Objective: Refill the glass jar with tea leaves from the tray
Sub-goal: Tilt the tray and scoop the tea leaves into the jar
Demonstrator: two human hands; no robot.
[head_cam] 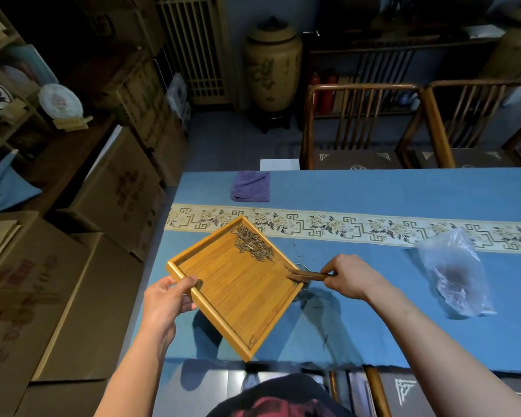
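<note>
While the wooden tray hangs tilted above the blue table, turned so that it reads as a diamond, a loose heap of thin, dark, wiry tea leaves lies against its upper right rim, near the far corner. The rest of the tray's slatted bamboo floor is bare. Under the tray's right corner only a sliver of the glass jar shows, its clear rim barely visible against the cloth, and what it contains cannot be made out. The left hand grips the tray's left edge, thumb on top of the rim and fingers curled beneath. The right hand pinches a small brown wooden scoop, whose tip rests on the tray's right corner among a few stray leaves. Farther right lies a crumpled clear plastic bag; a folded purple cloth sits at the far edge.
</note>
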